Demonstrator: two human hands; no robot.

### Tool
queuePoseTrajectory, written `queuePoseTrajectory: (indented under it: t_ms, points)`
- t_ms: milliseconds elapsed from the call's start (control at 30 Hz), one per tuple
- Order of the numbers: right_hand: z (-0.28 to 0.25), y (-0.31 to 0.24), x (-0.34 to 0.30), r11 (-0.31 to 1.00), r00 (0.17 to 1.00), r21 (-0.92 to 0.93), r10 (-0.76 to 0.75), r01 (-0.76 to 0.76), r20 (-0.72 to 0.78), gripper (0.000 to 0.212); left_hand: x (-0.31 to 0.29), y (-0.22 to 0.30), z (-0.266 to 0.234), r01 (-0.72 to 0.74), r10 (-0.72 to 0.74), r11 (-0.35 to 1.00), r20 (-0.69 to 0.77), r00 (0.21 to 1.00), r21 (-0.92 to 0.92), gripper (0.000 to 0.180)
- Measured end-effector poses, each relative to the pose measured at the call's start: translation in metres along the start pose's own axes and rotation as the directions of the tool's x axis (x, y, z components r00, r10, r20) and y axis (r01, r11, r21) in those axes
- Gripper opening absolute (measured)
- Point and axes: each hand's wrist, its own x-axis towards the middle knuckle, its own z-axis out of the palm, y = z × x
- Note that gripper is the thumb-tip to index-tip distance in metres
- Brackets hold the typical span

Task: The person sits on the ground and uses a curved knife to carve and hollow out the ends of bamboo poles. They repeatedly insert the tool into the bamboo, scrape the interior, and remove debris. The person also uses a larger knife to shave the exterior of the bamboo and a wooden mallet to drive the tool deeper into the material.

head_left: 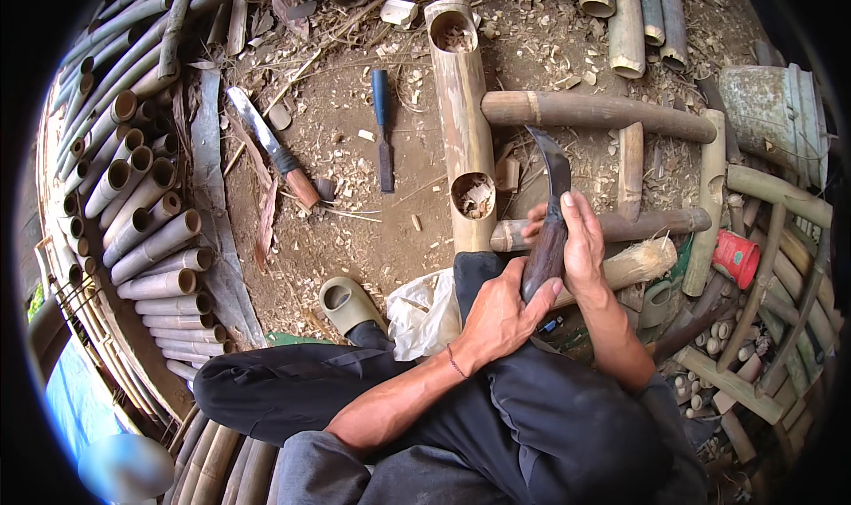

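In front of my lap, both hands hold a curved knife (551, 212) with a dark hooked blade and a brown wooden handle, its tip pointing up and away. My left hand (496, 319) is wrapped round the lower end of the handle. My right hand (581, 243) closes round the upper handle near the blade, its fingertips showing on the left side. Just beyond lies a bamboo frame: a thick pole (459, 106) with two large cut openings holding wood chips, and crossbars (603, 110) running right from it to a thinner upright (706, 203).
On the chip-strewn ground lie a blue-handled chisel (382, 128) and a straight knife (275, 146). Stacked bamboo tubes (160, 230) line the left side. A white plastic bag (425, 314) rests by my sandal (353, 305). A bucket (773, 115) and a red container (736, 257) stand right.
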Motion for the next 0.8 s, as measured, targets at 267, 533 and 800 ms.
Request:
queuePoseTrajectory:
  t_ms: [267, 533, 800]
  points:
    - [-0.011, -0.041, 0.019, -0.061, 0.332, -0.404, -0.466, 0.913, 0.82, 0.048, 0.017, 0.03, -0.053, 0.345, -0.265, 0.917, 0.34, 0.903, -0.202, 0.058]
    - [0.029, 0.01, 0.07, 0.884, 0.874, 0.103, -0.466, 0.456, 0.136, 0.011, 0.076, -0.11, -0.053, -0.042, -0.242, 0.846, -0.453, 0.858, -0.532, 0.079]
    - [0.048, 0.029, 0.09, 0.887, 0.88, 0.047, -0.462, 0.459, 0.108, 0.009, 0.12, -0.13, -0.018, 0.17, -0.39, 0.84, -0.355, 0.85, -0.516, 0.071]
